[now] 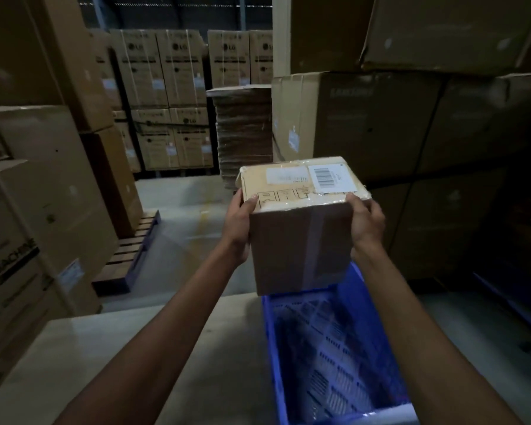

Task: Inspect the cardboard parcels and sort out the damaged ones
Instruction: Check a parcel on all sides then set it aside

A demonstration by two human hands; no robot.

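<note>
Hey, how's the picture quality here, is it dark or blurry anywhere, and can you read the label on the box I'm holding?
Head view: dim overall, with the stacked cartons on the right nearly lost in shadow. The top of the parcel is the brightest spot, with glare on its tape. Its barcode label shows, but the text is too blurred to read. The blue crate looks motion-smeared, and the wide-angle lens bends the edges.
</note>
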